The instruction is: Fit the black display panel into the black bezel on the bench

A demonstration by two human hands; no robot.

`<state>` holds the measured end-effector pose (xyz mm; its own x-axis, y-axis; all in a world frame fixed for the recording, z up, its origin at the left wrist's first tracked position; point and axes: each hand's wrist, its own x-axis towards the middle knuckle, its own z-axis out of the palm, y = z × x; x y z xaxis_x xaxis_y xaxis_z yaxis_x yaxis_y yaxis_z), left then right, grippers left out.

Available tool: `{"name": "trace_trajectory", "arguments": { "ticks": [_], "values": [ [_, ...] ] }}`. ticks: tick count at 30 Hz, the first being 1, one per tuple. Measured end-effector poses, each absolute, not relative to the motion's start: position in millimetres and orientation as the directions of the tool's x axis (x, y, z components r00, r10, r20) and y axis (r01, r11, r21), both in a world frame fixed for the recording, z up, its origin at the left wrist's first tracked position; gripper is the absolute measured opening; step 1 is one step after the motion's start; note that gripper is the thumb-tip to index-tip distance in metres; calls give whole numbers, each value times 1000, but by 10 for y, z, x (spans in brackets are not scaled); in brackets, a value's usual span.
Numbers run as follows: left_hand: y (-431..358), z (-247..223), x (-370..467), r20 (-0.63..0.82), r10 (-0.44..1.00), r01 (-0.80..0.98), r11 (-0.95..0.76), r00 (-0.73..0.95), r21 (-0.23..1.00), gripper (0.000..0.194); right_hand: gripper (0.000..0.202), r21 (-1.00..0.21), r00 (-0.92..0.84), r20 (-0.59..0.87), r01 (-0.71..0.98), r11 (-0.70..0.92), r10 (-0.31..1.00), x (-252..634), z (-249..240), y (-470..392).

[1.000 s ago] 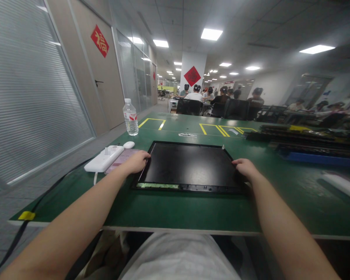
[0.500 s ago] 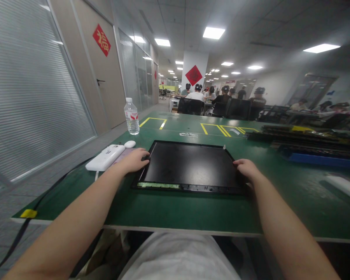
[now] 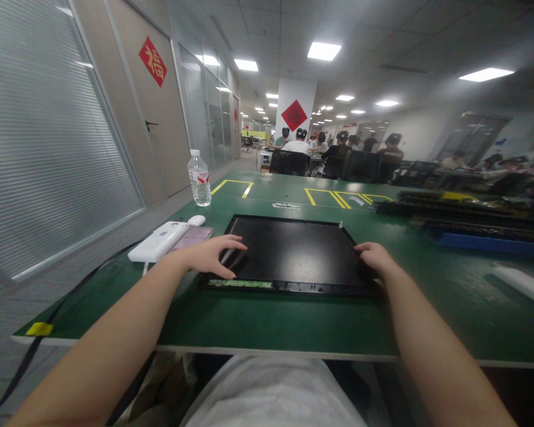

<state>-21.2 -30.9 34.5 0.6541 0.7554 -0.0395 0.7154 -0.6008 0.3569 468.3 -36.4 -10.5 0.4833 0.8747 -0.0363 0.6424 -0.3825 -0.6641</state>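
Note:
A black display panel (image 3: 289,252) lies flat on the green table in front of me, with a thin green circuit strip (image 3: 240,284) along the left part of its near edge. My left hand (image 3: 216,255) is over the panel's left side, thumb and fingers spread apart; whether it touches the surface I cannot tell. At the right edge, my right hand (image 3: 376,258) grips the panel's frame between thumb and fingers, the fingers partly hidden below the edge.
Left of the panel are a white power bank (image 3: 158,242), a phone (image 3: 191,238), a small white case (image 3: 196,220) and a water bottle (image 3: 199,178). Stacked dark panels (image 3: 454,210) and a blue piece (image 3: 476,242) lie at the right. Several people sit beyond the table.
My left hand has let go of the panel's left edge and moved inward over it, its fingers spreading. The right hand and the panel stay in place.

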Motion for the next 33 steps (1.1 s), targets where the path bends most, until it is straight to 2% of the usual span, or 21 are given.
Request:
{"name": "trace_trajectory", "arguments": {
  "ticks": [10, 18, 22, 25, 28, 33],
  "values": [
    [-311, 349, -180, 92, 685, 607, -692, 722, 390, 72, 52, -648, 482, -38, 655, -389, 875, 4674, -98, -366],
    [-257, 273, -167, 139, 655, 572, -729, 743, 376, 61, 50, -645, 490, -13, 662, -382, 872, 4728, -166, -338],
    [-258, 265, -159, 139, 664, 581, -721, 734, 378, 56, 48, -653, 493, 4, 660, -371, 870, 4747, -191, -332],
    [-258, 259, -157, 99, 707, 631, -679, 701, 375, 61, 46, -647, 495, 7, 665, -373, 869, 4747, -196, -332],
    [-230, 224, -149, 79, 780, 718, -606, 621, 344, 65, 44, -634, 488, 23, 682, -364, 873, 4745, -196, -330],
    [-157, 166, -115, 142, 854, 835, -519, 500, 183, 46, 42, -635, 484, 27, 684, -359, 875, 4738, -197, -319]
  ]
}}
